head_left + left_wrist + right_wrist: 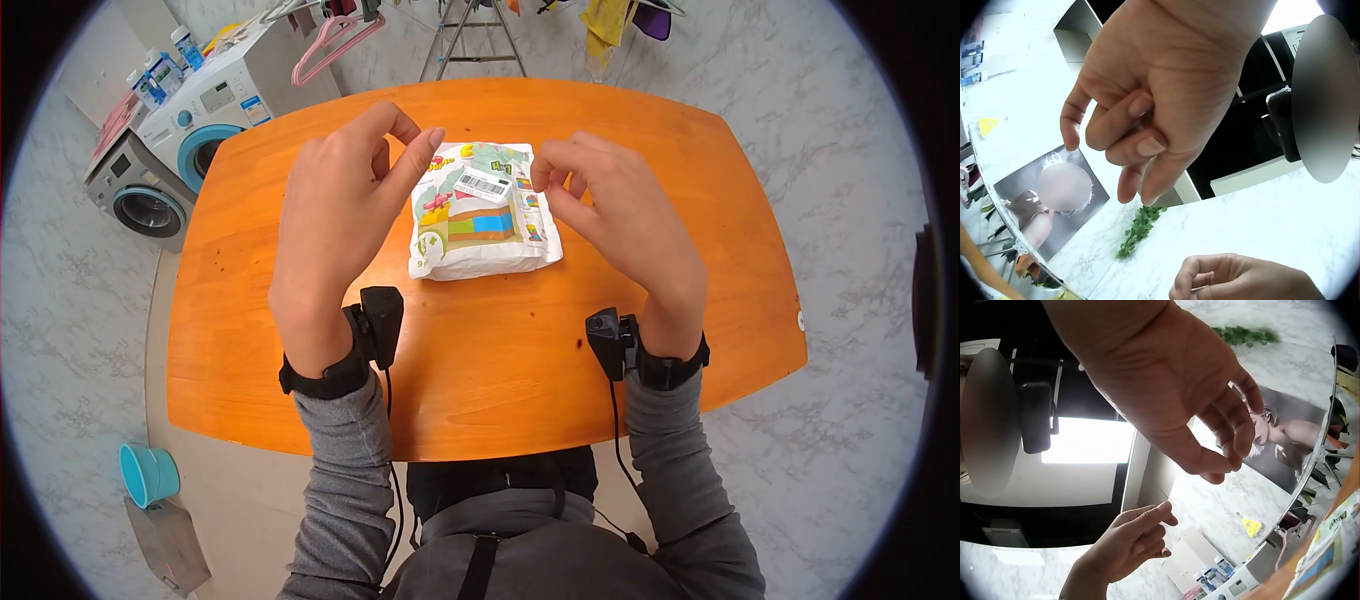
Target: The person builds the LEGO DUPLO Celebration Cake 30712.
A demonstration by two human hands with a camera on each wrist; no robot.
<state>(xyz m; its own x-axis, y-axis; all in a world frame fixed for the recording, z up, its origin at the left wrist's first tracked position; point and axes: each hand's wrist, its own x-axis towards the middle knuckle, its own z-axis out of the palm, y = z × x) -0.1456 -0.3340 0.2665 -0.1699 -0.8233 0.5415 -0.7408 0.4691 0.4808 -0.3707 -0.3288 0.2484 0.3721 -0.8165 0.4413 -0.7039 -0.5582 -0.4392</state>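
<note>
A white printed package [480, 262], with a barcode label [483, 185] on top, lies flat on the orange wooden table. Both hands are raised above it, one on each side. The left hand [345, 195], at the package's left, has loosely bent fingers and its thumb near the index finger. At the right edge, the right hand [625, 215] has its fingers loosely curled inward. In the left wrist view the left hand [1154, 94] shows bent fingers holding nothing; in the right wrist view the right hand [1179, 394] likewise holds nothing.
The wooden table [480, 400] has a curved front edge near the body. Two washing machines [150, 205] stand at the back left, with bottles on top. A ladder [475, 40] and hanging clothes are behind the table. A blue bucket [150, 475] sits at lower left.
</note>
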